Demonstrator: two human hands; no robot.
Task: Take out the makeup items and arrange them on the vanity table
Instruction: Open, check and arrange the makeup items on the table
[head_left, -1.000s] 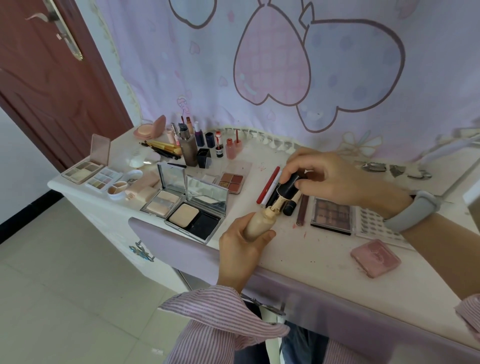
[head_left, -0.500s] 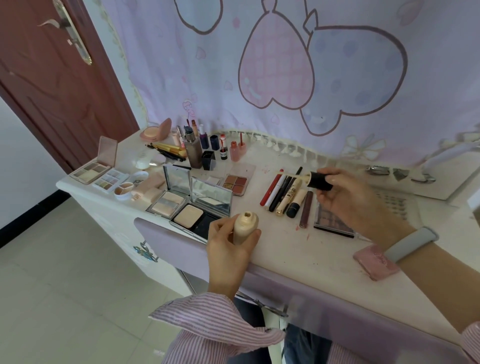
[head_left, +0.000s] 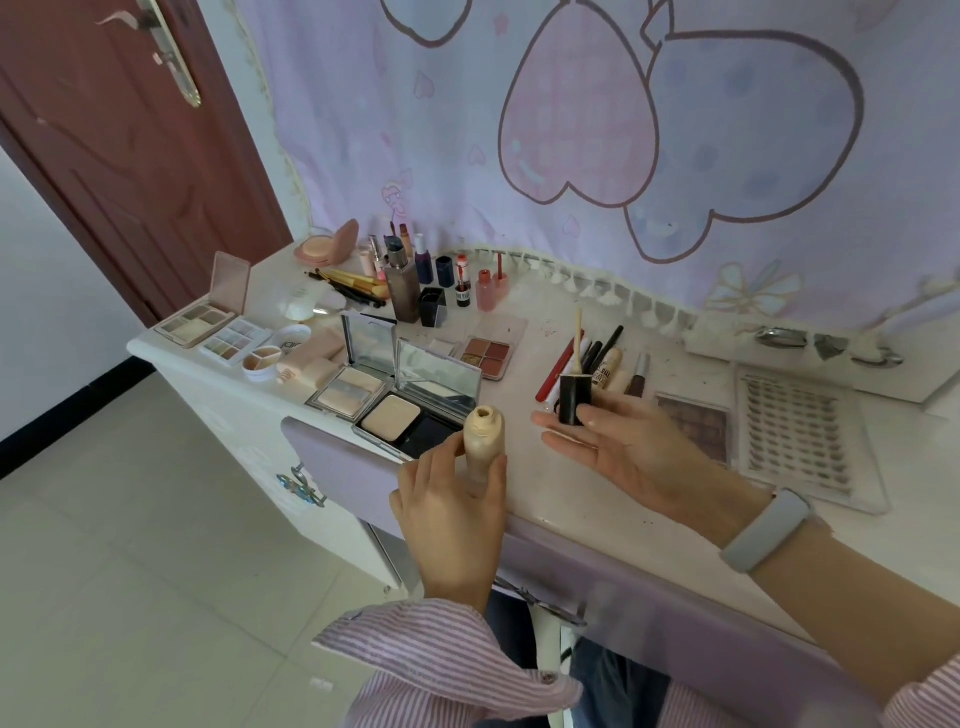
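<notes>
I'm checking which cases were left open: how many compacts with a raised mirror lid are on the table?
2, side by side left of the left hand: one mirrored compact with pale powder, and a second mirrored compact nearer the table edge. Other lidded palettes show no mirror from here.

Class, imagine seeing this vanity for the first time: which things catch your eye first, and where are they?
At the table's near edge, the left hand grips an uncapped beige bottle. Beside it, the right hand holds the black cap, its wand pointing up. Behind them hangs a lilac curtain with large hearts.

Open foundation bottle (head_left: 483, 441) in left hand (head_left: 457, 514), wand cap (head_left: 574, 397) in right hand (head_left: 623, 452)
</notes>
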